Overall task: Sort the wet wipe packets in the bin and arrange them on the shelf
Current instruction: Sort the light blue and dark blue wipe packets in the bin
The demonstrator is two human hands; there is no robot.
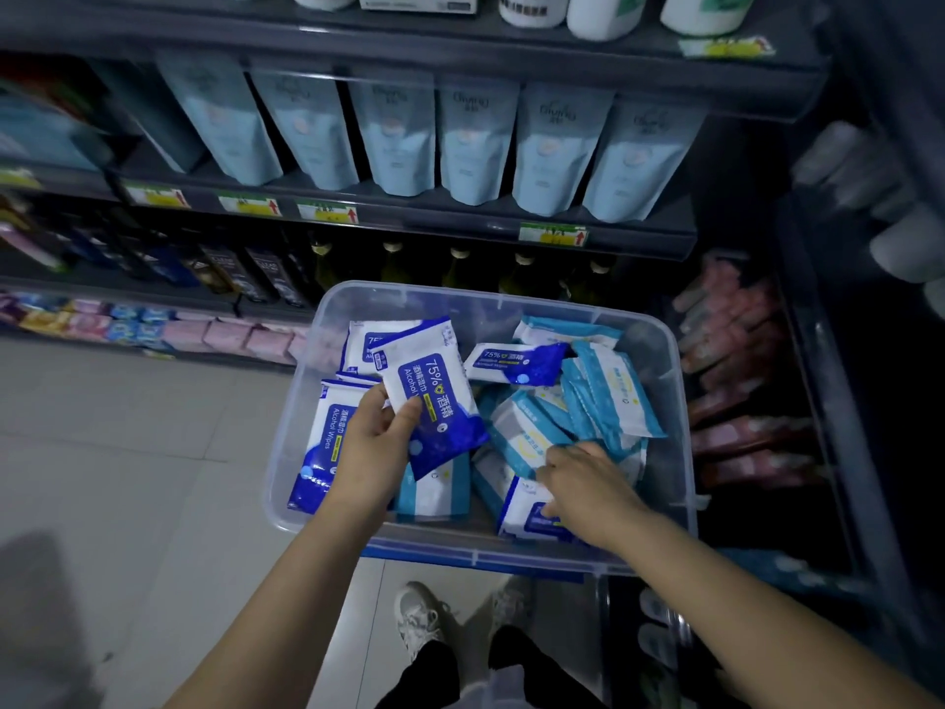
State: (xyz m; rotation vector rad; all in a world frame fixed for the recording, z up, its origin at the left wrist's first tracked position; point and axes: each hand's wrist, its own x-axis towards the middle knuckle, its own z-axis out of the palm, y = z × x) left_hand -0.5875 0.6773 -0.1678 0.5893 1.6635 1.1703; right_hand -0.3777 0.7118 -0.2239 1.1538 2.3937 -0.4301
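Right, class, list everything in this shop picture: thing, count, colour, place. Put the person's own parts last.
bin: one, clear, centre foreground
alcohol wipe packets: at least five, dark blue and white, in bin
other wipe packets: several, light blue, bin's right side
pouches: six, pale blue, middle shelf
bottles: several, white, top shelf
shoes: two, white, on floor
left hand: grips held packet above bin
right hand: rests on packets in bin

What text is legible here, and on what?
"75% 酒精", "酒精湿巾", "Alcohol" (rest hidden by the thumb): held packet, in left hand.
"酒精湿巾", "Alcohol Wipes": leftmost packet.
Too blurred to read: pouches, price tags, light-blue packets.
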